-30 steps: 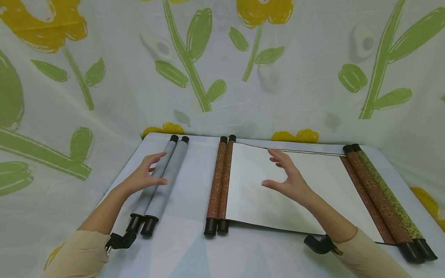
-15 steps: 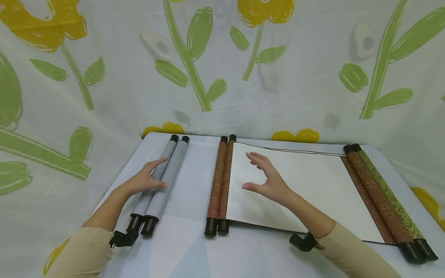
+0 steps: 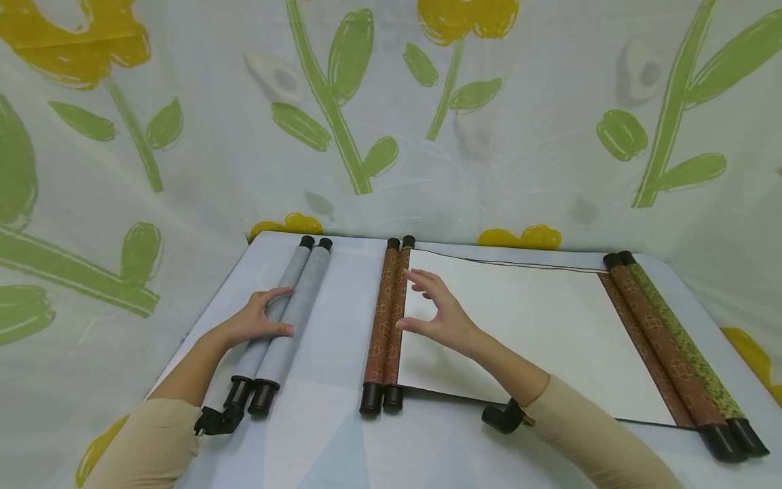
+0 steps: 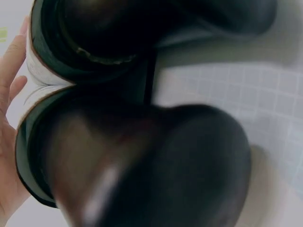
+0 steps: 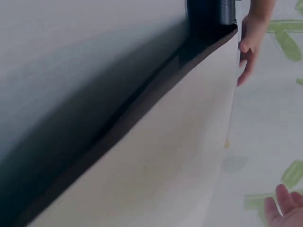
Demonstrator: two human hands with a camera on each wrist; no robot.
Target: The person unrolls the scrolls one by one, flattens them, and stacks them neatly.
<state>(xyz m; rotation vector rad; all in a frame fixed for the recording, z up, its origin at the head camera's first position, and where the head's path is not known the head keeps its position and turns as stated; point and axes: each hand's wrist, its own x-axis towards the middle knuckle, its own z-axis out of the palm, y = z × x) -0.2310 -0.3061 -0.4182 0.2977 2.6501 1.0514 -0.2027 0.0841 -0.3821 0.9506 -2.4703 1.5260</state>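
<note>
left hand (image 3: 252,322) left of paper (image 3: 525,319), right hand (image 3: 448,322) over its left edge | both spread | reaching imo, brown rolls (image 3: 381,319) need gripping

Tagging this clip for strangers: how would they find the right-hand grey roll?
On the pale table, look left of the white sheet and the brown rolls along its left edge. By the left hand lie two black-capped grey rolls; the right-hand grey roll is the one nearer that sheet.
</note>
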